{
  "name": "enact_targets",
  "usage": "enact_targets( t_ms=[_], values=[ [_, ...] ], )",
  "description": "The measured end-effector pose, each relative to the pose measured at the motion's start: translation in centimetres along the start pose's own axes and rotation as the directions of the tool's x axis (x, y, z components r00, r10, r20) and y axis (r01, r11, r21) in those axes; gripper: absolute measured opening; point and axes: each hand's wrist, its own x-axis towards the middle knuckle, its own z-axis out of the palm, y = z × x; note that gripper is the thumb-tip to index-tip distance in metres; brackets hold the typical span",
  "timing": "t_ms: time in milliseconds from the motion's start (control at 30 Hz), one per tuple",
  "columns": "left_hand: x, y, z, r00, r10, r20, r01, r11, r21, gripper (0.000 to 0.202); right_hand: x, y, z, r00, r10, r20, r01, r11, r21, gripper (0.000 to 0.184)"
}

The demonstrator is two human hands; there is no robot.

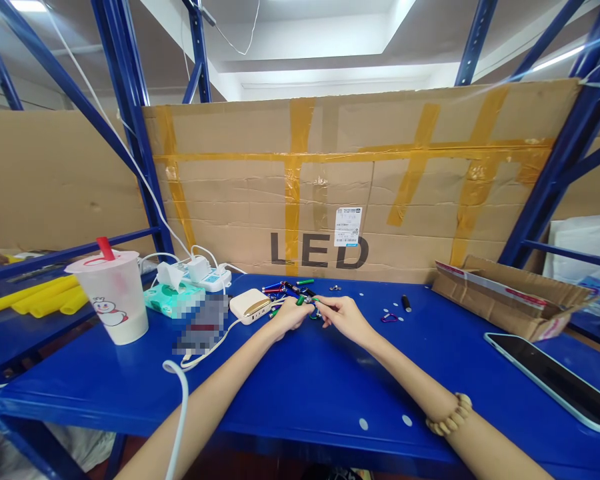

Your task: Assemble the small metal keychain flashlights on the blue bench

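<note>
Head view: hands [291, 315] among small glossy metal cylinders [280, 289]

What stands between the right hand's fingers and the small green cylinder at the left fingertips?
Nothing visible: the fingers of the right hand sit close beside the small green cylinder, with no object in the narrow gap. The cluster of small coloured tubes lies behind it, not between them.

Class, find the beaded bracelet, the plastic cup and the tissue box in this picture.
Beaded bracelet [450, 413]: head view, on the middle beads.
Plastic cup [117, 307]: head view, on the side wall.
Tissue box [173, 301]: head view, on the green printed side.
</note>
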Motion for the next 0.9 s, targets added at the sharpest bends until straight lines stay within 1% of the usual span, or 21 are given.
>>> enact_targets(
  t_ms=[100,167,233,267,333,367,433,567,667,767,833,900],
  values=[
    [0.1,0.4,-0.5,0.995,0.044,-0.090,-0.041,0.998,0.042,0.026,0.0,0.2,0.1,0.999,0.013,0.043,-0.012,0.999,-0.030,0.044],
    [0.2,0.5,-0.8,0.988,0.050,-0.146,-0.040,0.997,0.070,0.028,0.1,0.2,0.0,1.000,0.027,0.008,-0.027,1.000,-0.009,0.043],
    [0.4,0.5,-0.9,0.986,0.020,-0.165,-0.018,1.000,0.013,0.029,0.2,0.1,-0.2,0.997,0.054,-0.057,-0.052,0.998,0.036,0.043],
    [0.5,0.5,-0.9,0.989,-0.003,-0.148,-0.004,0.999,-0.045,0.030,0.3,0.1,-0.3,0.994,0.070,-0.082,-0.065,0.996,0.065,0.044],
    [0.6,0.6,-0.9,0.996,-0.052,-0.076,0.038,0.984,-0.173,0.032,0.4,0.2,-0.5,0.990,0.096,-0.107,-0.084,0.990,0.114,0.049],
    [0.6,0.6,-0.8,0.997,-0.065,-0.036,0.056,0.974,-0.218,0.033,0.4,0.2,-0.5,0.989,0.101,-0.104,-0.087,0.988,0.129,0.051],
    [0.5,0.6,-0.6,0.998,-0.058,0.015,0.060,0.967,-0.249,0.034,0.4,0.2,-0.4,0.994,0.095,-0.063,-0.085,0.987,0.139,0.053],
    [0.4,0.3,0.1,0.999,0.029,0.039,-0.021,0.980,-0.199,0.035,0.2,0.0,0.0,0.997,0.056,0.059,-0.064,0.987,0.148,0.058],
    [0.3,0.1,0.5,0.999,0.023,0.038,-0.017,0.988,-0.150,0.039,0.2,0.1,0.1,0.996,0.053,0.066,-0.063,0.985,0.162,0.062],
    [0.3,0.1,0.5,0.997,0.030,0.068,-0.022,0.992,-0.126,0.044,0.2,0.4,0.1,0.996,0.049,0.070,-0.059,0.987,0.151,0.063],
    [0.5,-0.1,0.5,0.996,0.045,0.074,-0.037,0.994,-0.105,0.048,0.2,0.6,0.0,0.996,0.029,0.088,-0.037,0.995,0.090,0.058],
    [0.7,-0.4,0.4,0.997,0.066,0.047,-0.062,0.995,-0.082,0.049,0.1,0.8,-0.2,0.994,-0.011,0.106,0.016,0.999,-0.048,0.049]
  ],
)
